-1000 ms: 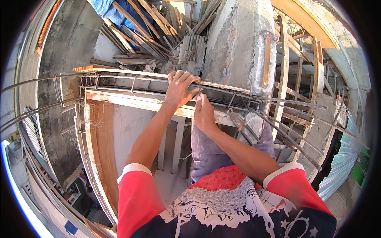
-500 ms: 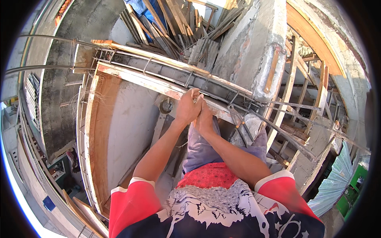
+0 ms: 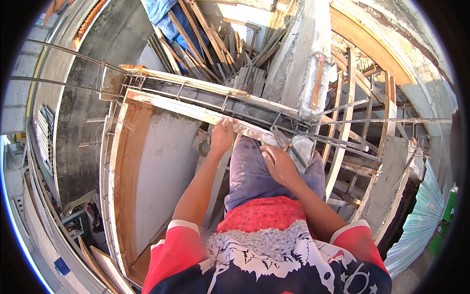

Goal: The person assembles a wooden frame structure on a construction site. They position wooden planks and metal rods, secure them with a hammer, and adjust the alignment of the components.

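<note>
My left hand (image 3: 223,136) is closed at the near wooden form board (image 3: 191,110), its fingertips pressed together at the board's top edge. Anything small between them is too hidden to name. To its right, my right hand (image 3: 281,165) is curled over one handle of a pair of pincers (image 3: 296,156). The pincers' head leans on the form's edge beside the steel bars, and the other handle stands apart from the hand. Between the two form boards runs a cage of steel reinforcing bars (image 3: 200,98) with stirrups.
A second form board (image 3: 125,176) runs toward me on the left. Scrap timber (image 3: 215,44) and a blue tarp (image 3: 164,17) lie beyond the form. Bar ends (image 3: 360,145) stick out to the right, near a concrete column (image 3: 298,63) and wooden props (image 3: 348,112).
My hands were together at the board and are now apart. The right hand has moved right and down to the pincers. The left hand has shifted slightly left and remains at the board.
</note>
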Action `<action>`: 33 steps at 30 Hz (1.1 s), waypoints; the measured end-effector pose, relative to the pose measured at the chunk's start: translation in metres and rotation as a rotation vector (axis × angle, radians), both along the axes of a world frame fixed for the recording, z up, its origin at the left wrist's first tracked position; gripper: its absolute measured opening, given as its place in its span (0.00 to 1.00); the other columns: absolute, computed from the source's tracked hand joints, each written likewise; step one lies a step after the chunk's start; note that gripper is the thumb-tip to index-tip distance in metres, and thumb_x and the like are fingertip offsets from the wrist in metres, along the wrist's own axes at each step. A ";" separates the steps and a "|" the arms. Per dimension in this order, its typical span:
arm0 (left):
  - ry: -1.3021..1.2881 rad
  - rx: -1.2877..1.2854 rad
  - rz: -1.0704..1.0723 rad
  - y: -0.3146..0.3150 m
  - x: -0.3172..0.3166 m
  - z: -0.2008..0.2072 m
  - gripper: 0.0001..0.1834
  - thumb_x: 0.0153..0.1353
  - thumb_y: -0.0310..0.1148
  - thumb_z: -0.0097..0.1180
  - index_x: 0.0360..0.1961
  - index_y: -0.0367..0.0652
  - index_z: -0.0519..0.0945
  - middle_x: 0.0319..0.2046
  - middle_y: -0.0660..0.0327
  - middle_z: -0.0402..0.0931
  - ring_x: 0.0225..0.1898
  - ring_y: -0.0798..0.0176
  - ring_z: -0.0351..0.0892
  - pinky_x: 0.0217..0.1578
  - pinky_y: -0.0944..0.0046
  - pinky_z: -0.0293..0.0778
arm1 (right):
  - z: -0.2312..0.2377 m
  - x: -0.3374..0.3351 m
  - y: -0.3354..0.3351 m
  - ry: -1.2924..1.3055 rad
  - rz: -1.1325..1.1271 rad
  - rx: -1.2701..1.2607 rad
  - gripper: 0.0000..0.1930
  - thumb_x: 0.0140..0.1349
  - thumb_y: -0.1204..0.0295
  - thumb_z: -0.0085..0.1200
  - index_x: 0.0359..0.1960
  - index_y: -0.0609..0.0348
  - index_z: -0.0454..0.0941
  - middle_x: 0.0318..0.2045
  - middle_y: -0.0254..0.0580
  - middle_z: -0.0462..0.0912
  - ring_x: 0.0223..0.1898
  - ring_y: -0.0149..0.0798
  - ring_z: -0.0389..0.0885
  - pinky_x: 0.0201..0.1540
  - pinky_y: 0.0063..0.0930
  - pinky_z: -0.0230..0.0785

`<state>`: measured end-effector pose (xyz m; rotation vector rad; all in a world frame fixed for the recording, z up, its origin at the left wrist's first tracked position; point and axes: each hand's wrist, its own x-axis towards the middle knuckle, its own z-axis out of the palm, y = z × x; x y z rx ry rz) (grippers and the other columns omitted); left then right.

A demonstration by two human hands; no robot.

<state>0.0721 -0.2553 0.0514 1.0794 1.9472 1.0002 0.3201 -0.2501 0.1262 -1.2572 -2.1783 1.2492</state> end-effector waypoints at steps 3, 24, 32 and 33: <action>0.052 -0.031 -0.003 -0.016 -0.004 -0.005 0.19 0.76 0.42 0.45 0.43 0.40 0.83 0.41 0.45 0.82 0.44 0.44 0.82 0.49 0.51 0.73 | 0.016 0.114 -0.034 -0.162 -0.230 0.136 0.11 0.72 0.73 0.51 0.52 0.62 0.80 0.44 0.55 0.83 0.46 0.57 0.83 0.50 0.44 0.74; -0.375 0.097 0.366 -0.034 0.036 -0.055 0.10 0.73 0.38 0.56 0.38 0.43 0.77 0.25 0.71 0.69 0.26 0.76 0.63 0.29 0.70 0.62 | -0.050 0.277 -0.179 0.349 -1.009 -0.630 0.09 0.74 0.69 0.54 0.44 0.59 0.85 0.34 0.41 0.89 0.33 0.36 0.86 0.35 0.33 0.75; -0.448 0.092 0.429 -0.030 0.038 -0.062 0.09 0.73 0.37 0.58 0.38 0.44 0.77 0.24 0.72 0.72 0.24 0.78 0.65 0.26 0.72 0.62 | -0.071 0.272 -0.132 -0.003 -0.729 -0.635 0.09 0.74 0.70 0.53 0.44 0.58 0.85 0.34 0.42 0.89 0.33 0.37 0.87 0.35 0.34 0.75; -0.431 0.090 0.464 -0.033 0.039 -0.059 0.09 0.73 0.37 0.58 0.37 0.44 0.78 0.24 0.72 0.72 0.24 0.78 0.65 0.25 0.73 0.61 | -0.074 0.268 -0.122 -0.058 -0.667 -0.621 0.09 0.74 0.70 0.53 0.44 0.58 0.85 0.34 0.42 0.89 0.33 0.37 0.87 0.35 0.34 0.75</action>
